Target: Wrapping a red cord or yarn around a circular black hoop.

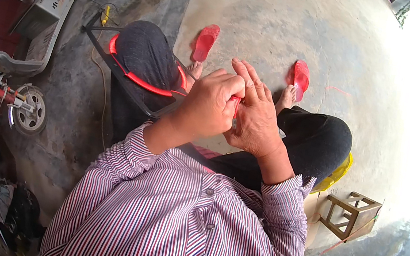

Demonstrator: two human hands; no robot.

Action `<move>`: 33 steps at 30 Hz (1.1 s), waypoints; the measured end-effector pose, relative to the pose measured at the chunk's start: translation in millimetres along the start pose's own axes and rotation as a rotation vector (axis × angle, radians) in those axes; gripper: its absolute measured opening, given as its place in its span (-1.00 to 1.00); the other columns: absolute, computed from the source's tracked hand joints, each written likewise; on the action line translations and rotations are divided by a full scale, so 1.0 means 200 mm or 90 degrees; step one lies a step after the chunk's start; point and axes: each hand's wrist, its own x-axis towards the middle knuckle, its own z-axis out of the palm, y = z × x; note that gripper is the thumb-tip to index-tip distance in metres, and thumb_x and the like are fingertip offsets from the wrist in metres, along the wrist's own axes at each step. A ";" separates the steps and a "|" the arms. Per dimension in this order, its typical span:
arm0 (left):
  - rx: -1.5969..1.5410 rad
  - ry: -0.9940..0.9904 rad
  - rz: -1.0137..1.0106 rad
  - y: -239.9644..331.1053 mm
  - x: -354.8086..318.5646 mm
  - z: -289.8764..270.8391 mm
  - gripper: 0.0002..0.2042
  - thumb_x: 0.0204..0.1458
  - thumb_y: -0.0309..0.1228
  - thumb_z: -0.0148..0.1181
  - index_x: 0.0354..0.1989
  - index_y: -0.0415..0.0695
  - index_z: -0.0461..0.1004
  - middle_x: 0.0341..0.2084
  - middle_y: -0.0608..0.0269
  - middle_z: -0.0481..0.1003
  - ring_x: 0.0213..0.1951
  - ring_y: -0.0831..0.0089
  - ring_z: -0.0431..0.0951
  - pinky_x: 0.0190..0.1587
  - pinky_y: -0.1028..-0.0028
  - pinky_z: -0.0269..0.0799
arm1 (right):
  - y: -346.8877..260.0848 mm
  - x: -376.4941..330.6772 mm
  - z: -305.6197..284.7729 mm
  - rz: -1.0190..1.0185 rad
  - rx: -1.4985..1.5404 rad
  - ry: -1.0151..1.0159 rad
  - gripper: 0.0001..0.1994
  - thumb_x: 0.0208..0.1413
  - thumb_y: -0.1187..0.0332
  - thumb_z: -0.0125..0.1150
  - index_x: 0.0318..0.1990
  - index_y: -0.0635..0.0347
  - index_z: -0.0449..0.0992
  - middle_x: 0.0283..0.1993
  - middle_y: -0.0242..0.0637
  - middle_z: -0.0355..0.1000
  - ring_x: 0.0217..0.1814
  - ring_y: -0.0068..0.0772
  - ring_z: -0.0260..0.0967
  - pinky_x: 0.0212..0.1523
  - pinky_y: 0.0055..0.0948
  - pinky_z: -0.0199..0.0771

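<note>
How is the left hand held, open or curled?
Curled: the left hand has its fingers bent inward, red material showing beside them.

A stool (pixel 366 222) stands at right, what seems a scooter (pixel 52 2) left.

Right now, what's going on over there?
The left hand pinches a thin red strip. The right hand is up against it, so whether it also grips the strip is hidden. At the left knee is a black frame, with a red band along part of it.
</note>
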 end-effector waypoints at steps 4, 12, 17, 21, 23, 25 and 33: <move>-0.007 -0.077 0.013 0.02 0.00 -0.05 -0.87 -0.18 -0.71 0.11 -0.45 -0.22 0.39 -0.56 0.09 0.41 -0.43 0.14 0.46 -0.34 0.29 0.37 | 0.01 -0.01 -0.02 -0.017 -0.040 -0.026 -0.37 -0.26 0.23 0.33 0.10 0.19 0.44 0.45 -0.11 0.00 0.48 -0.02 -0.06 0.26 -0.03 0.13; 0.123 -0.137 0.116 0.07 -0.02 -0.07 -0.82 -0.29 -0.71 0.11 -0.46 -0.20 0.41 -0.53 0.15 0.45 -0.38 0.15 0.50 -0.23 0.22 0.44 | 0.03 -0.01 0.04 0.014 -0.035 -0.065 -0.36 -0.14 0.27 0.27 0.21 0.11 0.35 0.44 -0.12 -0.01 0.48 0.01 -0.09 0.26 0.02 0.12; 0.057 -0.040 0.182 0.09 0.00 -0.06 -0.78 -0.30 -0.73 0.14 -0.43 -0.20 0.44 -0.41 0.18 0.52 -0.31 0.13 0.54 -0.18 0.20 0.47 | 0.03 -0.02 0.10 0.000 -0.083 -0.041 -0.43 -0.05 0.30 0.20 0.21 0.02 0.36 0.42 -0.20 0.04 0.53 -0.01 -0.19 0.30 0.19 0.01; 0.187 0.078 0.124 -0.02 0.07 -0.12 -0.81 -0.22 -0.73 0.14 -0.41 -0.21 0.41 -0.43 0.11 0.51 -0.37 0.11 0.52 -0.30 0.25 0.45 | -0.01 -0.02 0.06 -0.033 -0.149 -0.063 -0.55 -0.04 0.34 0.18 0.09 0.02 0.44 0.38 -0.26 0.14 0.56 -0.09 -0.24 0.31 0.33 -0.08; 0.259 0.017 0.038 0.00 0.06 -0.09 -0.87 -0.18 -0.67 0.14 -0.44 -0.21 0.37 -0.46 0.06 0.47 -0.41 0.06 0.48 -0.34 0.22 0.42 | -0.02 -0.02 0.06 -0.047 -0.130 -0.038 -0.58 -0.06 0.35 0.18 0.05 0.04 0.46 0.35 -0.25 0.19 0.56 -0.11 -0.24 0.30 0.36 -0.09; 0.240 -0.014 0.050 -0.01 0.01 0.00 -0.89 -0.17 -0.65 0.13 -0.45 -0.21 0.36 -0.48 0.06 0.47 -0.41 0.05 0.48 -0.32 0.21 0.42 | 0.00 -0.04 0.08 -0.038 -0.171 -0.100 -0.59 -0.10 0.36 0.18 0.00 0.13 0.49 0.27 -0.21 0.29 0.57 -0.13 -0.24 0.32 0.26 -0.04; -0.119 0.000 0.001 0.02 0.00 -0.05 -0.89 0.04 -0.72 0.09 -0.29 -0.30 0.40 -0.28 0.09 0.54 -0.31 0.42 0.56 -0.20 0.48 0.49 | 0.03 -0.05 0.10 0.058 0.077 -0.046 -0.58 -0.11 0.27 0.34 -0.06 0.22 0.49 0.16 -0.14 0.39 0.22 -0.07 0.33 0.17 -0.15 0.33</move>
